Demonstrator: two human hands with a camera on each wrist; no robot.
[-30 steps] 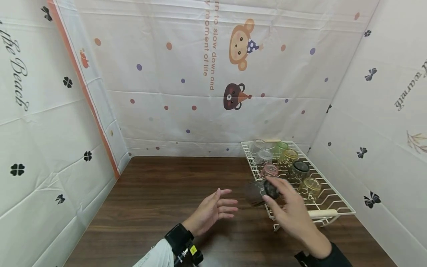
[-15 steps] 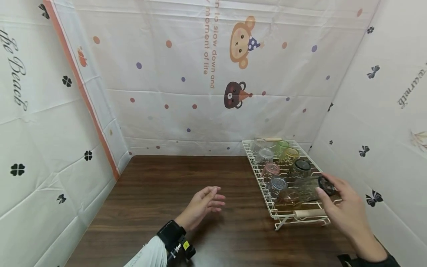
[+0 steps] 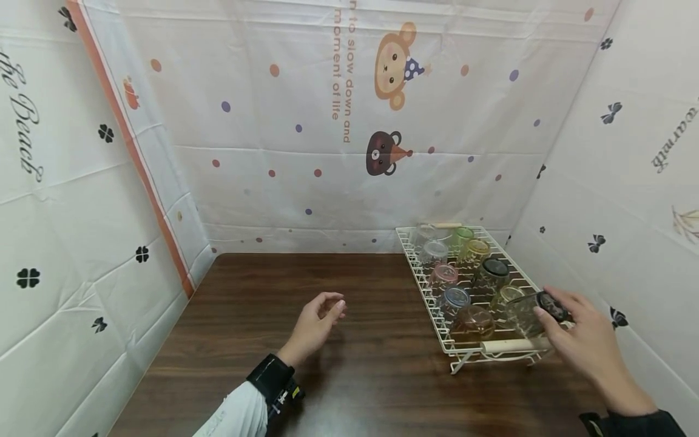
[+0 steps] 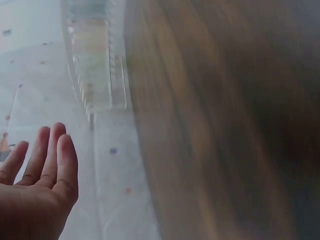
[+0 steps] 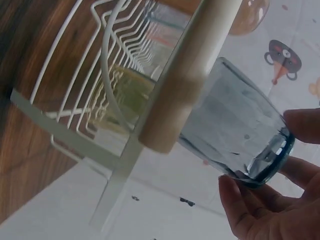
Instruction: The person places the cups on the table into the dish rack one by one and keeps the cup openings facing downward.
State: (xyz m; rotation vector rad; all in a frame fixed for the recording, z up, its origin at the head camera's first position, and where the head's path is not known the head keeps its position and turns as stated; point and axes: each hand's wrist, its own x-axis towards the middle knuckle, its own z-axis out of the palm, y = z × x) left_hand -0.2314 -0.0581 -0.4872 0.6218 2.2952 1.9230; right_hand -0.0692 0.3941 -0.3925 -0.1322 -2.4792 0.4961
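In the head view, a dark grey glass tumbler (image 3: 525,315) is held tilted over the front right corner of the white wire rack (image 3: 445,341). My right hand (image 3: 592,340) grips it around its thick base, mouth pointing left. Close up in the right wrist view, fingers and thumb pinch the tumbler's base (image 5: 272,160), with its mouth end behind the rack's wooden handle (image 5: 185,85). My left hand (image 3: 312,325) hovers over the dark wood table, left of the rack, fingers loosely bent. Nothing is in that hand (image 4: 45,185) in the left wrist view.
Several upside-down glasses stand on the rack: brown (image 3: 472,323), blue (image 3: 454,301), pink (image 3: 445,276), yellow (image 3: 509,296), dark grey (image 3: 493,274), green (image 3: 464,235) and clear ones (image 3: 434,252). Printed white cloth (image 3: 262,121) walls the table (image 3: 246,291) at the back and both sides.
My right hand has carried the grey tumbler rightward from the rack's left side to its front right corner. My left hand has drifted left and turned, its fingers bending more.
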